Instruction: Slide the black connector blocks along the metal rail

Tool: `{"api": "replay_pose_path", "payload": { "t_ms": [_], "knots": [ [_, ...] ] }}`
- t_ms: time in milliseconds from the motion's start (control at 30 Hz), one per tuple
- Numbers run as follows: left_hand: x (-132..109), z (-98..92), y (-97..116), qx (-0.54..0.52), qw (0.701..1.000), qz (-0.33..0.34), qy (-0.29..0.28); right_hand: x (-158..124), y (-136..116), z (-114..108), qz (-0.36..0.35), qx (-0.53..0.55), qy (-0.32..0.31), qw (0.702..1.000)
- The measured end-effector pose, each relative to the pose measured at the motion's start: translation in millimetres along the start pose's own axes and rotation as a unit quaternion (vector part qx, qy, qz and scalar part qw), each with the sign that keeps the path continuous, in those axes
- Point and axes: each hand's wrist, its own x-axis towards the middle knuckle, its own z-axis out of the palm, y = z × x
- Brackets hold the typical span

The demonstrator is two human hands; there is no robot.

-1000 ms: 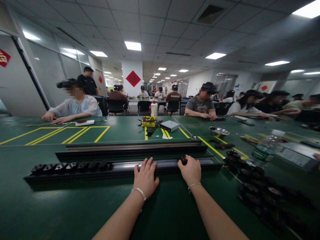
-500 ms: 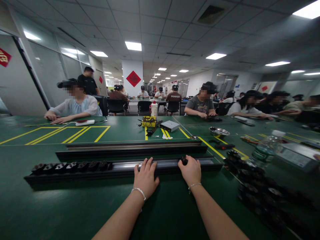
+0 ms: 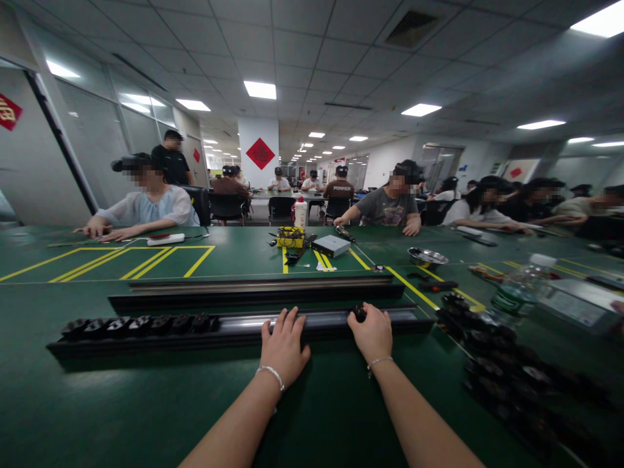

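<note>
A long black rail (image 3: 160, 346) with a shiny inner channel lies across the green table in front of me. Several small black sockets (image 3: 118, 325) sit in a row in its left part. My left hand (image 3: 284, 344) rests over the middle of the rail, fingers spread and holding nothing. Toward the rail's right end, my right hand (image 3: 371, 331) grips another black socket (image 3: 359, 313) between thumb and fingers, right at the channel. The hand partly covers that piece. Behind this rail lies a second black rail (image 3: 253, 299), parallel to it.
A heap of black sockets (image 3: 507, 370) spreads over the right side. Near it stand a water bottle (image 3: 517, 292) and a metal bowl (image 3: 428, 257). A grey box (image 3: 331, 246) and a yellow block with cables (image 3: 290, 236) lie farther back. People sit across the table.
Both my hands and the rail stay where they were. Across the table, the person in grey has reached an arm leftward, with a dark object now at that hand.
</note>
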Motion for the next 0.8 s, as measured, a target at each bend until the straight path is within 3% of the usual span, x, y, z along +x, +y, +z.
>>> {"api": "replay_pose_path", "payload": {
  "t_ms": [800],
  "knots": [
    [0.3, -2.6, 0.1, 0.001, 1.0, 0.0, -0.008, 0.8, 2.8, -1.5, 0.006, -0.006, -0.001, 1.0]
  ]
}}
